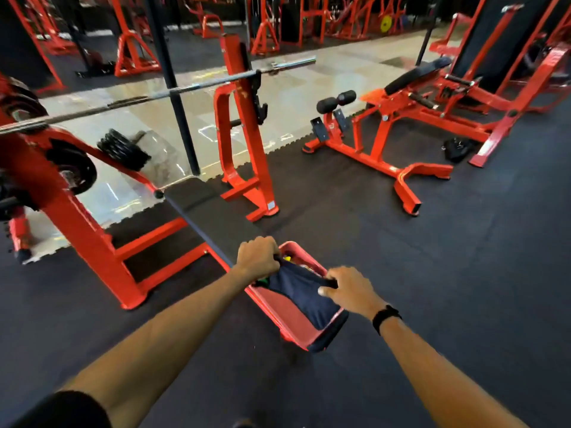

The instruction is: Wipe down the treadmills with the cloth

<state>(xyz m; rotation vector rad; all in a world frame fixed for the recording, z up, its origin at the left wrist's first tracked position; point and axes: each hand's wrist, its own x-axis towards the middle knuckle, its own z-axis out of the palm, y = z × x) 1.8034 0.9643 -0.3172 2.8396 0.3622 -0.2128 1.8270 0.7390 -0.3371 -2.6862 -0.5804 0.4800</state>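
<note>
Gym floor: black rubber matting (pixel 401 273), pale glossy tile strip (pixel 293 88) beyond. Far left, red bench-press rack (pixel 77 217) with loaded barbell (pixel 139 98), black bench pad (pixel 213 217). Left hand (pixel 258 257) fisted round dark cloth (pixel 304 293) corner; cloth stretched over red bin (pixel 278 307). Right hand (pixel 350 293) pinches opposite edge. Red sit-up bench (pixel 386 149) right.

red bench press rack (pixel 241 125), barbell (pixel 185 88) on it, black bench pad (pixel 213 214), red basket (pixel 278 307), black rubber floor (pixel 432 273)
</note>
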